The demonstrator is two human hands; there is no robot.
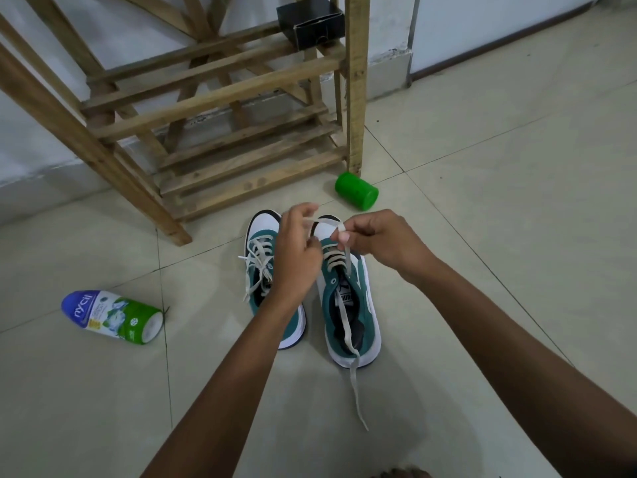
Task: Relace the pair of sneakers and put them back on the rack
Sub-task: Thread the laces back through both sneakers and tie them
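A flat off-white shoelace (346, 267) is pinched by the right hand (379, 243) and left hand (298, 250) above the half-laced right teal-and-white suede sneaker (351, 305); the laced left sneaker (265, 257) is touching beside it on the tiled floor (482, 236), near the wooden slatted rack (213, 108).

Rack (220, 88) rough bare wood; floor (499, 219) glossy tile; sneakers (348, 305) matt suede-like cloth; green jar (356, 190) shiny plastic
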